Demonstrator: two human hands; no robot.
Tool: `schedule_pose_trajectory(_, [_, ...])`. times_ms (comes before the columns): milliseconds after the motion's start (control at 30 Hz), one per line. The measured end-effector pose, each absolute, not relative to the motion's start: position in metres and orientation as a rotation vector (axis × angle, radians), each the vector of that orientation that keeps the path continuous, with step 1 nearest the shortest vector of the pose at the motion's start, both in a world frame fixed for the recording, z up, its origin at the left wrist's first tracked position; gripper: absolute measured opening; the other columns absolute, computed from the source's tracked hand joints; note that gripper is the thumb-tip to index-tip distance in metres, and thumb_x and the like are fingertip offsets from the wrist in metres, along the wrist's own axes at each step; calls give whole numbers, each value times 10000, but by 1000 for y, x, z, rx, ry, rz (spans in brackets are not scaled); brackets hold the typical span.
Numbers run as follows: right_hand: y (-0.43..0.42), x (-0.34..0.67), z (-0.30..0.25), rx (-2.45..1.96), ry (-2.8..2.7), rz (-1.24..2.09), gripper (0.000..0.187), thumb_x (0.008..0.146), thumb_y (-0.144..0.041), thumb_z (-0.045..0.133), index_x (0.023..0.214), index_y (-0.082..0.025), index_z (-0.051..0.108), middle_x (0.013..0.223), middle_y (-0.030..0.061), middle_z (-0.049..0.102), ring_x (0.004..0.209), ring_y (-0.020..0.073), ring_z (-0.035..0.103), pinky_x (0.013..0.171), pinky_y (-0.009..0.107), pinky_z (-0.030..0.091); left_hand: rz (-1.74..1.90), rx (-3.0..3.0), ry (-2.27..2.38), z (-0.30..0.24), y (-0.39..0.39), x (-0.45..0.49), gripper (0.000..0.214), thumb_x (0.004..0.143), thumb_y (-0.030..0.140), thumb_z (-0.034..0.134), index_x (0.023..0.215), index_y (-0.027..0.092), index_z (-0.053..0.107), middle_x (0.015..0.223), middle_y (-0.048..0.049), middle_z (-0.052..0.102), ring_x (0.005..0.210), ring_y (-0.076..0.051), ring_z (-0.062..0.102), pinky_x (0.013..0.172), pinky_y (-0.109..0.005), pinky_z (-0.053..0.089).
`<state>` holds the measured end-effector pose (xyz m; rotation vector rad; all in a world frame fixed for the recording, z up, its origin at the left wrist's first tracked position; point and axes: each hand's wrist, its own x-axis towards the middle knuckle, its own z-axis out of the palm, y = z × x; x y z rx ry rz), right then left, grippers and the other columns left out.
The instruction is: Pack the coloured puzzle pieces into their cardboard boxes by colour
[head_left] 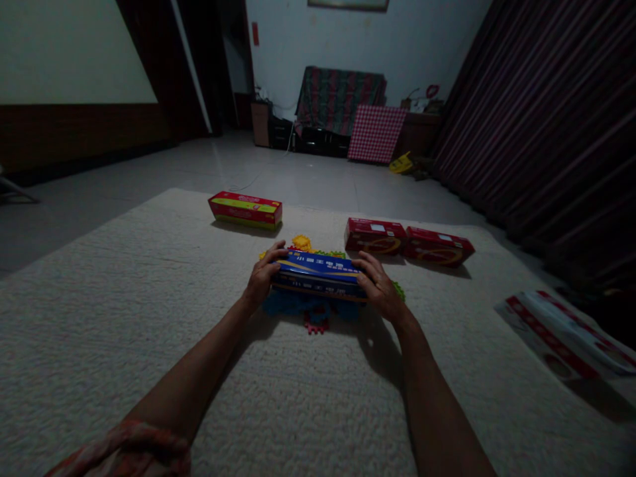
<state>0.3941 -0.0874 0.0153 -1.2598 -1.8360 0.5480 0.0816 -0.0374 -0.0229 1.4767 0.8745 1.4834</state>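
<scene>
A long blue box (318, 273) with a yellow stripe and white lettering is held level just above a pile of coloured plastic pieces (312, 311) on a cream carpet (124, 311). My left hand (262, 278) grips the box's left end with fingers curled over it. At the right end, my right hand (378, 286) clasps it the same way. Yellow, green, blue and red pieces show around and under the box; the rest of the pile is hidden by it.
A red and yellow box (245, 210) lies on the carpet at the back left. Two red boxes (408, 242) lie end to end at the back right. A white and red packet (566, 334) rests at the right edge. Dark curtains hang on the right.
</scene>
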Motion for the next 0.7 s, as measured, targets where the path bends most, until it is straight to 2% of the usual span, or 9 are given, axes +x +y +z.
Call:
schedule_pose_trajectory(233, [-94,403,20,-1291,-1988,633,518,990,-497,447,1427,-245,565,1672,122,288,1546,307,283,1251,546,270,1490,1456,898,-16,-42,84,382,726,284,575,1047,218,771,1512,-73,563,1454,-391,430,1193,-585,369])
schedule_pose_trajectory(333, [-93,402,18,-1282,-2016,552,509,998,-468,426,1432,-243,569,1667,121,307,1546,313,281,1250,571,261,1477,1463,943,-15,-42,85,399,719,292,565,1047,206,776,1514,-78,562,1431,-409,447,1135,-586,434])
schedule_pose_trajectory(467, [-93,398,20,-1289,-2049,450,517,997,-508,420,1407,-248,600,1640,123,368,1532,323,304,1243,595,260,1481,1432,962,-16,-40,85,412,689,290,561,1026,200,781,1504,-84,574,1431,-402,450,1145,-586,420])
schedule_pose_trajectory(567, [-97,396,22,-1302,-2046,432,529,964,-568,496,1406,-295,596,1637,99,389,1512,341,336,1219,622,285,1482,1421,978,-17,-39,85,427,676,287,561,1030,207,785,1505,-80,577,1441,-392,444,1149,-581,417])
schedule_pose_trajectory(700, [-102,395,22,-1364,-2082,375,667,834,-555,704,1443,-328,554,1619,97,423,1503,415,326,1185,701,270,1481,1436,1003,-14,-41,84,418,695,299,571,1034,206,797,1490,-82,593,1410,-395,480,1125,-568,444])
